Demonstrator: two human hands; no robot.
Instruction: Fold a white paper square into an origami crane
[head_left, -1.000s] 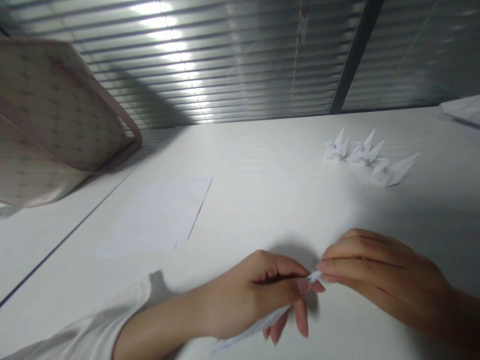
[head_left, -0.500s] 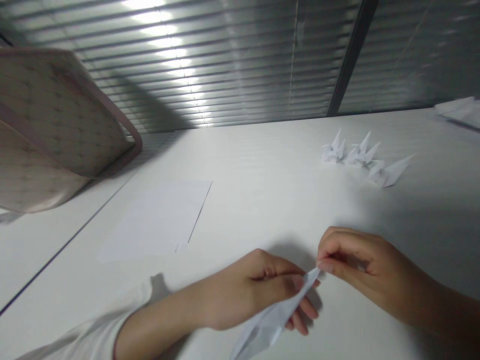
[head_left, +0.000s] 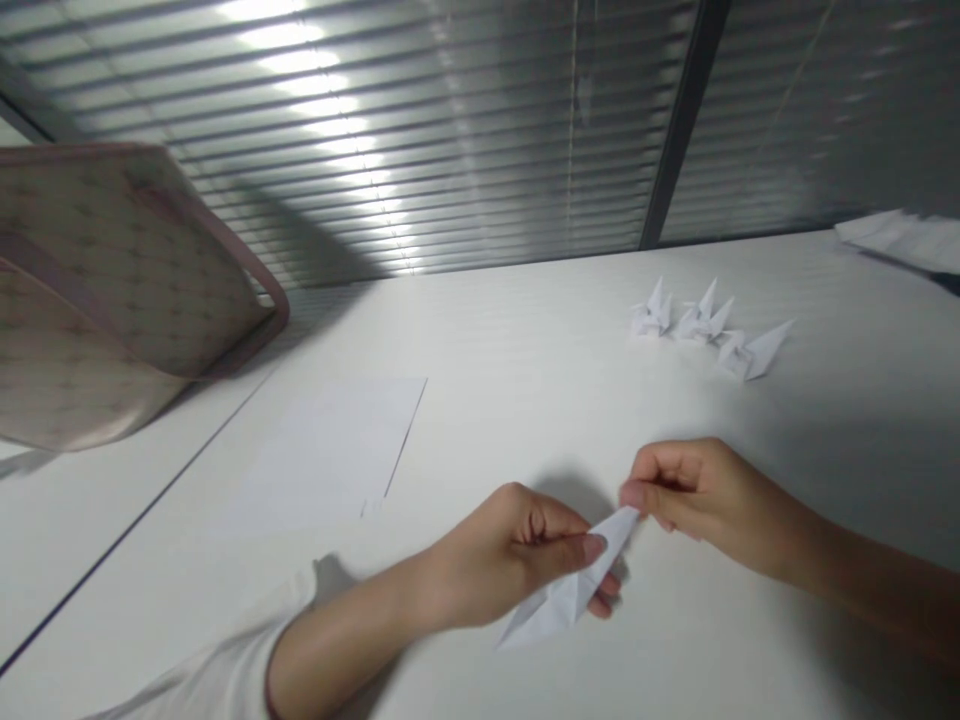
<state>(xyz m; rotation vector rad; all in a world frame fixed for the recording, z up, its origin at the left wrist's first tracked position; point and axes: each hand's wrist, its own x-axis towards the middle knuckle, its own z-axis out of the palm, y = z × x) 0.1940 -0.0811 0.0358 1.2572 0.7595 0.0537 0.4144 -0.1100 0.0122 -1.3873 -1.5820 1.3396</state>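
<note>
A folded piece of white paper (head_left: 564, 602), long and pointed, is held tilted over the white table. My left hand (head_left: 517, 565) is closed on its middle, thumb on top and fingers beneath. At the paper's upper right tip, my right hand (head_left: 686, 490) pinches the end between thumb and forefinger. Farther back on the right stand three small folded paper cranes, a left one (head_left: 654, 312), a middle one (head_left: 703, 318) and a right one (head_left: 754, 352) with a raised wing or tail.
Sheets of white paper (head_left: 330, 450) lie flat on the table left of my hands. A pale patterned bag (head_left: 112, 300) stands at the far left. More white paper (head_left: 900, 238) lies at the far right edge. Window blinds (head_left: 480, 130) rise behind the table.
The folded paper has turned and lifted, so more of its broad face shows and its lower tip is in view. My right hand has shifted slightly up and left. The camera view moved a little.
</note>
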